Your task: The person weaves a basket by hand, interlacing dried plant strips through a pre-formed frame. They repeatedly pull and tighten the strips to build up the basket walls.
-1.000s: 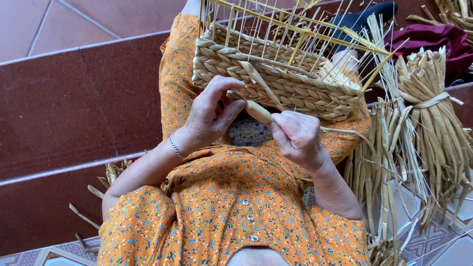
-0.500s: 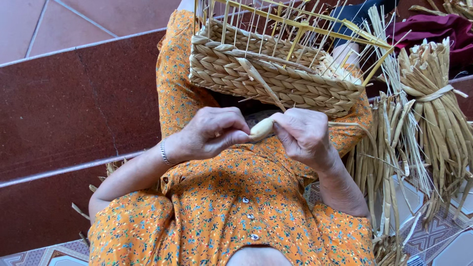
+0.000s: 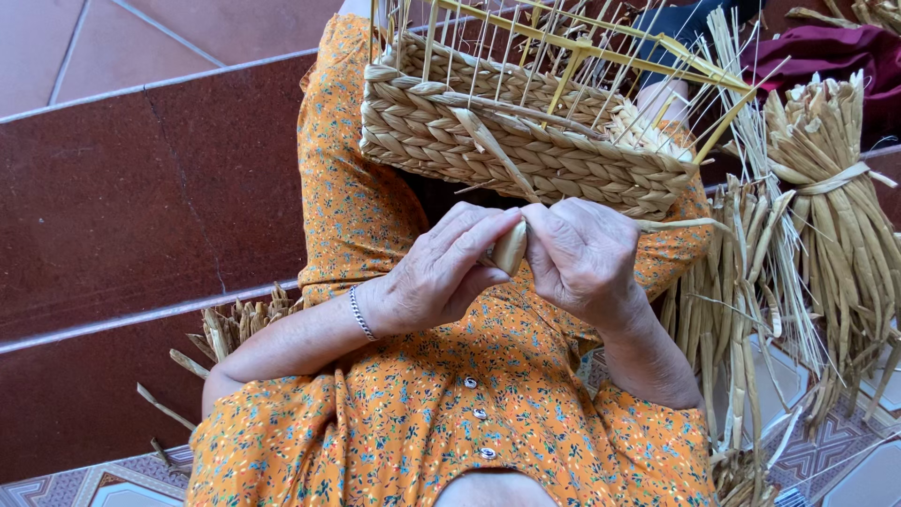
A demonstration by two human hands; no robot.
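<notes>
A half-woven straw basket (image 3: 526, 150) rests on my lap, its braided wall finished and thin upright stakes sticking out above. A flat pale straw strand (image 3: 511, 246) runs down from the basket wall into my hands. My left hand (image 3: 441, 272) pinches the strand's lower end between thumb and fingers, a thin bracelet at its wrist. Close against it on the right, my right hand (image 3: 584, 263) grips the same strand, with another thin straw trailing off to the right. Both hands sit just below the basket, above my orange flowered dress (image 3: 450, 422).
A tied bundle of dried straw (image 3: 835, 207) and loose stalks (image 3: 741, 310) lie at my right. More straw ends (image 3: 235, 324) poke out at my left. Dark red tiled steps (image 3: 141, 188) fill the left side. Dark red cloth (image 3: 826, 56) lies at top right.
My hands have come down from the basket's wall and drawn together, both closing on the straw strand in front of my lap. The basket has tilted slightly.
</notes>
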